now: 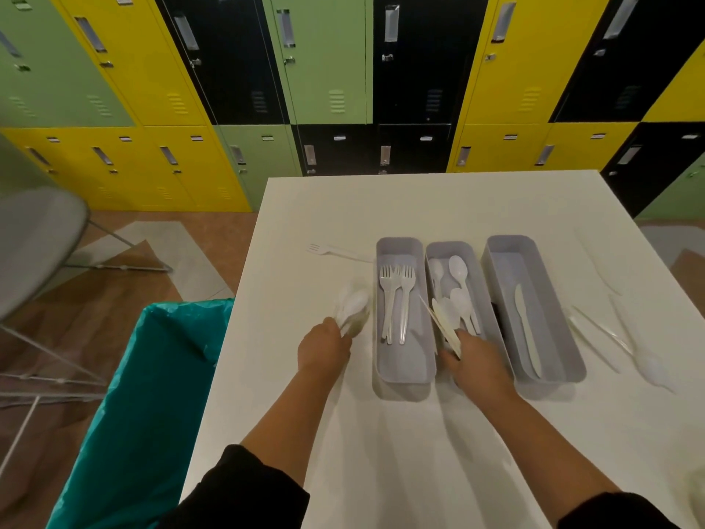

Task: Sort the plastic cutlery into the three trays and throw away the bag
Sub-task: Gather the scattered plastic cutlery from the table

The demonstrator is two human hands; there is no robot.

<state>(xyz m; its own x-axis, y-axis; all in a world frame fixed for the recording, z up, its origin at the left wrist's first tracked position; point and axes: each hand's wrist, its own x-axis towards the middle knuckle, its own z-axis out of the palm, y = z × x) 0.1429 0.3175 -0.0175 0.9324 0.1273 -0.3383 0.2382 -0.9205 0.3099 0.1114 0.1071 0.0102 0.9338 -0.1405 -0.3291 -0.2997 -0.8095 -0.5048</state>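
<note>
Three grey trays stand side by side on the white table (381, 452). Forks lie in the left tray (404, 368), spoons in the middle tray (444, 248), and one knife (526, 330) in the right tray (549, 299). My left hand (324, 347) grips a blurred bunch of white spoons (353, 309) just left of the fork tray. My right hand (480, 366) holds several white cutlery pieces (444, 324) over the near end of the middle tray. A loose fork (335, 252) lies behind the left tray. More white cutlery (618, 337) is scattered to the right of the trays.
A bin lined with a teal bag (152, 395) stands against the table's left edge. A grey chair (34, 242) is further left on the floor. Yellow, green and black lockers (343, 89) fill the wall behind the table.
</note>
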